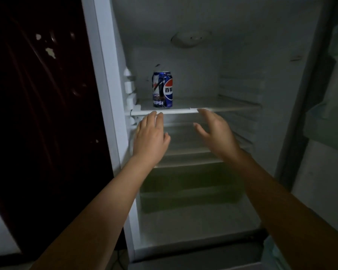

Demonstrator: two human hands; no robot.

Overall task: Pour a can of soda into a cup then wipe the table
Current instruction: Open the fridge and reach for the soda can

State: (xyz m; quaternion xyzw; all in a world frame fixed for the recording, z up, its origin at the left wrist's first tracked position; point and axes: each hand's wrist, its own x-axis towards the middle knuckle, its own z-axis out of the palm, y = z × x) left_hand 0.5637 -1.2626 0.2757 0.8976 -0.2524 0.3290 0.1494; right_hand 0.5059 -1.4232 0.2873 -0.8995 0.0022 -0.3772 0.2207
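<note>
Early going here. The soda can (163, 89) stands upright on the fridge shelf (213, 106), untouched, just beyond and above both hands. The left hand (151, 136) reaches in with fingers straight and holding nothing, its tips at the shelf's front edge right below the can. The right hand (215, 131) hangs spread and loose, off to the can's right, gripping nothing either. Nothing of the task looks done: fetching, pouring and wiping all remain. No cup, table or cloth in sight.
</note>
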